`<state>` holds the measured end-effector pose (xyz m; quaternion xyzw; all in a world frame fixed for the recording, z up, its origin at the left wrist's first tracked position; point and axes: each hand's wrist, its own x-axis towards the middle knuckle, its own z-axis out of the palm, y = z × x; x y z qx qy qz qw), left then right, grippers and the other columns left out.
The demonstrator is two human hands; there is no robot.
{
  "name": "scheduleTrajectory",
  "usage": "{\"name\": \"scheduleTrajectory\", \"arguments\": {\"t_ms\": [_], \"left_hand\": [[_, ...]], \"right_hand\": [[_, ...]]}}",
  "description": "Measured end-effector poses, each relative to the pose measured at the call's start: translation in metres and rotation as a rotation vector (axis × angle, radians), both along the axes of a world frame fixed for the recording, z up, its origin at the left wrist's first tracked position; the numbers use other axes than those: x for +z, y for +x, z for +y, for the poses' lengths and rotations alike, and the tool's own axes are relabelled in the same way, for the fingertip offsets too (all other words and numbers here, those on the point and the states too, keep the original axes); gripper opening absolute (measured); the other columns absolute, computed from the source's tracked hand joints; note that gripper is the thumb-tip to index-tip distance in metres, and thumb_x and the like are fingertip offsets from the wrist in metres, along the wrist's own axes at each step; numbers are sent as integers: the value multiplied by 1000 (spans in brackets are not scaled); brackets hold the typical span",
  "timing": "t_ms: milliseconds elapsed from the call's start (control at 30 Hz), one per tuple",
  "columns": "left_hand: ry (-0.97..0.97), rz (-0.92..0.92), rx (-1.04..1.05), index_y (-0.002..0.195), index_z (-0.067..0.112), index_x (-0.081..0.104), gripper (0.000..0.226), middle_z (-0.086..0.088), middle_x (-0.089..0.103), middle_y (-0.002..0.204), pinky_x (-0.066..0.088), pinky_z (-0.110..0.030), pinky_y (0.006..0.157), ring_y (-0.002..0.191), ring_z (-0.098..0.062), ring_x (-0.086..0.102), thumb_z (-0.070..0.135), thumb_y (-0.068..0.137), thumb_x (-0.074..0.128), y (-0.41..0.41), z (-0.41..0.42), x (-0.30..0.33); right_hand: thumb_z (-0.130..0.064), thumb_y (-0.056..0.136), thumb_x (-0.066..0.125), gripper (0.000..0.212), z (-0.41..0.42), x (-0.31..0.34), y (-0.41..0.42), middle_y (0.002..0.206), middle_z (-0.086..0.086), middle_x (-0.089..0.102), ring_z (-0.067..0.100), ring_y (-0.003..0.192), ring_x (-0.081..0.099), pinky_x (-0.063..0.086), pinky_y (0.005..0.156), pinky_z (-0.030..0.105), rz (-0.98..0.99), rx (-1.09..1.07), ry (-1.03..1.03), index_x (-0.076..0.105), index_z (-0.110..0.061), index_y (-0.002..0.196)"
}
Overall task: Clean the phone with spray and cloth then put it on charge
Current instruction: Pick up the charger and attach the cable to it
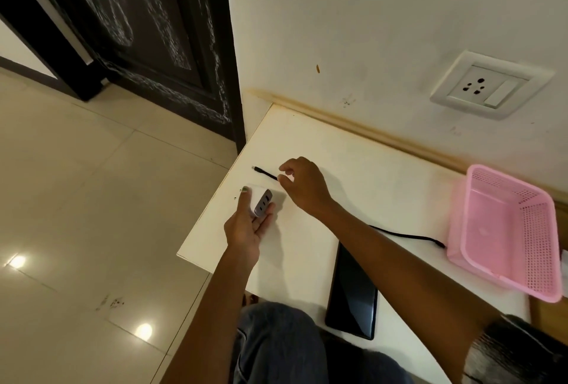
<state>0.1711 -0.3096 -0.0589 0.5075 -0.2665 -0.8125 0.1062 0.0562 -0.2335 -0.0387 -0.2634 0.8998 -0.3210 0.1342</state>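
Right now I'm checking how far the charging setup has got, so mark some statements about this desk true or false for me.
1. The left hand holds the white charger block with grey ports. True.
2. The thin black cable is plugged into the charger block. False: its free end lies on the white desk, apart from the block.
3. The right hand pinches the cable near its free end. True.
4. The flat black phone lies inside the pink plastic basket. False: it lies on the desk beside the basket.
5. The white wall socket has a plug in it. False: nothing is plugged in.
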Motion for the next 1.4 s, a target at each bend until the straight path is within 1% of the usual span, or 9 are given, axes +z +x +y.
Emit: {"name": "scheduleTrajectory", "arguments": {"t_ms": [133, 300, 433, 567, 833, 933, 1067, 1200, 1400], "left_hand": [[-13, 28, 16, 108, 13, 56, 42, -14, 70, 102, 59, -35, 77, 80, -21, 74, 41, 80, 71, -2, -1, -7], [-43, 12, 26, 103, 10, 56, 41, -18, 70, 106, 60, -37, 76, 81, -23, 74, 39, 79, 72, -3, 0, -8], [-3, 26, 35, 124, 12, 49, 55, -15, 65, 117, 57, -37, 82, 85, -23, 73, 36, 80, 72, 1, 2, 6], [136, 15, 47, 114, 11, 49, 48, -11, 65, 113, 54, -32, 77, 81, -18, 69, 40, 81, 69, 13, 23, 35], [256, 325, -101, 104, 14, 63, 35, -7, 75, 95, 53, -31, 81, 91, -17, 70, 41, 83, 65, 30, 90, 151], [267, 425, -186, 107, 11, 63, 38, -9, 73, 105, 52, -33, 87, 92, -18, 72, 39, 81, 68, 38, 109, 204], [275, 509, -301, 112, 8, 63, 45, -9, 71, 111, 50, -33, 92, 89, -17, 72, 39, 79, 70, 53, 131, 261], [197, 537, -373, 108, 7, 63, 45, -9, 75, 93, 53, -32, 85, 82, -16, 73, 41, 78, 71, 65, 150, 296], [144, 570, -465, 103, 7, 65, 44, -9, 74, 84, 55, -32, 76, 74, -17, 73, 41, 77, 71, 81, 170, 323]], "right_hand": [[-21, 89, 57, 26, -23, -14, -8, 113, 11, 59, 27, 107, 51, 45, 88, 38, 72, 39, 135, 59, -9, 113], [-8, 88, 55, 14, -33, -22, 2, 110, 10, 54, 27, 104, 47, 45, 81, 36, 188, 38, 298, 57, -8, 102], [-6, 93, 46, 8, -17, 7, 8, 98, 17, 63, 29, 87, 57, 46, 73, 38, -43, -84, 5, 51, -2, 98], [-1, 92, 41, 16, 21, 67, 14, 92, 19, 67, 23, 73, 60, 46, 60, 23, -233, -197, -305, 53, -5, 102], [-14, 91, 56, 15, 109, 198, 79, 75, -1, 70, 8, 64, 63, 49, 58, 17, -87, -222, -747, 67, -23, 92], [-12, 89, 59, 18, 144, 244, 111, 70, -3, 71, 9, 64, 65, 51, 58, 16, 25, -256, -893, 68, -27, 87], [-8, 87, 59, 17, 179, 287, 148, 74, -2, 72, 12, 66, 68, 54, 58, 16, 77, -307, -993, 68, -18, 98], [-4, 87, 59, 23, 202, 304, 179, 87, 2, 73, 15, 65, 69, 55, 54, 19, 86, -377, -1020, 66, -16, 105], [-21, 82, 64, 13, 220, 314, 209, 69, -5, 72, 6, 50, 55, 48, 46, 16, 167, -457, -902, 71, -26, 93]]}}
